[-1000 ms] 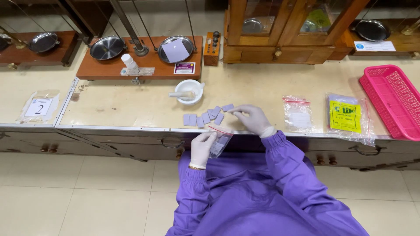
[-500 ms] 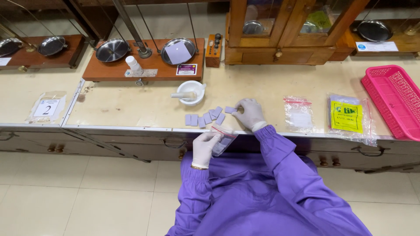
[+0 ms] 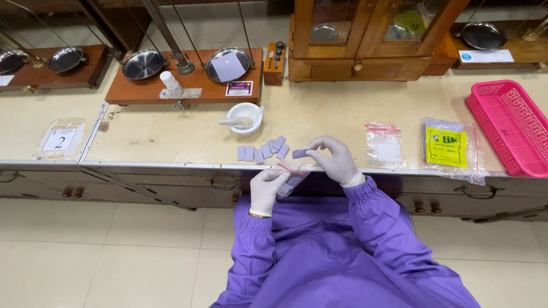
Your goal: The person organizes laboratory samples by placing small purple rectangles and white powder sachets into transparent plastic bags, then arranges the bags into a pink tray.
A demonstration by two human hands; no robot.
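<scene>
Head view: your right hand (image 3: 337, 159), gloved, pinches one folded lilac paper packet (image 3: 299, 153) just above the tabletop (image 3: 342, 114) edge. Your left hand (image 3: 265, 188) grips a small zip bag (image 3: 290, 178), mouth up, just below it. Loose packets (image 3: 262, 152) lie left. Step: bagging packets. Next calls for lining the packet with the bag's mouth.
</scene>
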